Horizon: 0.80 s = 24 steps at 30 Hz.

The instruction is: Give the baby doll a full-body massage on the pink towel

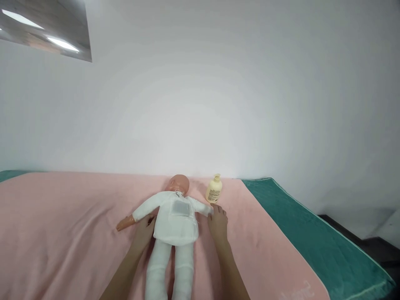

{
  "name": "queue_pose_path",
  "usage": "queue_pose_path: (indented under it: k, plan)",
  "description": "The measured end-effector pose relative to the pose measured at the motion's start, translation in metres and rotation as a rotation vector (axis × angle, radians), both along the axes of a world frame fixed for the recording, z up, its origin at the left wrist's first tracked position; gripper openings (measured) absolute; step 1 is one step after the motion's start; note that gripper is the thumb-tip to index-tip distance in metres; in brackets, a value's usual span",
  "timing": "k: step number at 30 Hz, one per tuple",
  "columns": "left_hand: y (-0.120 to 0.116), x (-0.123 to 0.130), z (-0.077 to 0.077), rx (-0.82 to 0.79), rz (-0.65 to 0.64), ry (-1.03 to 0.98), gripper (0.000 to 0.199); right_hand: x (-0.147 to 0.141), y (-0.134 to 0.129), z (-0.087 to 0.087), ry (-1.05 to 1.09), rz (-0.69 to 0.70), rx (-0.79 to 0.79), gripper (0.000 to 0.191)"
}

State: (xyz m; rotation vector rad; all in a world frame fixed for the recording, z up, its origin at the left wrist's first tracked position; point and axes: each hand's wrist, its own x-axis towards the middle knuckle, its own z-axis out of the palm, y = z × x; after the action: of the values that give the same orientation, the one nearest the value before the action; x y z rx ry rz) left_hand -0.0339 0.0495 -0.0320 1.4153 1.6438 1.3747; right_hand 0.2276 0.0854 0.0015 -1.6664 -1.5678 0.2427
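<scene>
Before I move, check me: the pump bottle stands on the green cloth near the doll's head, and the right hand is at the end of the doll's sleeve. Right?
Not quite. The head view shows the pump bottle on the pink blanket. It is near the head of the doll, and the right hand is at the sleeve's end, as you say.

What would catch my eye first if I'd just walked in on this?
Probably the doll in white, lying face up on a pink blanket, with the left hand at its side and the right hand by its outstretched arm. Next, the pale yellow pump bottle standing just beyond the right hand, near the plain wall.
</scene>
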Motion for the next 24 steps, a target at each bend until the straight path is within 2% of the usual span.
queue_pose_path:
  k: [3,4,7,9,12,14,17,20,24]
  plan:
    - [-0.001,-0.004,0.0,-0.011,0.041,-0.01,0.031,-0.022,-0.02,-0.012,0.068,0.134,0.1,0.026]
    - [-0.004,-0.004,0.001,0.019,0.059,-0.017,0.034,-0.029,-0.028,-0.017,0.178,0.215,0.189,0.026]
    - [-0.017,0.002,0.006,0.212,0.074,-0.029,0.037,-0.047,-0.047,-0.032,0.355,0.376,0.264,0.031]
    - [-0.026,0.007,0.009,0.343,-0.028,0.007,0.038,-0.051,-0.054,-0.038,0.348,0.448,0.27,0.032]
    - [-0.031,0.013,0.012,0.416,-0.268,0.099,0.038,-0.051,-0.058,-0.041,0.284,0.517,0.304,0.029]
    - [-0.029,0.014,0.01,0.408,-0.361,0.159,0.039,-0.049,-0.057,-0.041,0.246,0.541,0.317,0.028]
    - [-0.021,0.012,0.006,0.322,-0.435,0.229,0.042,-0.051,-0.054,-0.04,0.209,0.543,0.288,0.026]
    - [-0.015,0.009,0.001,0.218,-0.477,0.232,0.041,-0.056,-0.05,-0.042,0.235,0.514,0.222,0.027]
    - [-0.012,0.009,0.0,0.172,-0.502,0.221,0.041,-0.061,-0.046,-0.044,0.257,0.51,0.165,0.026]
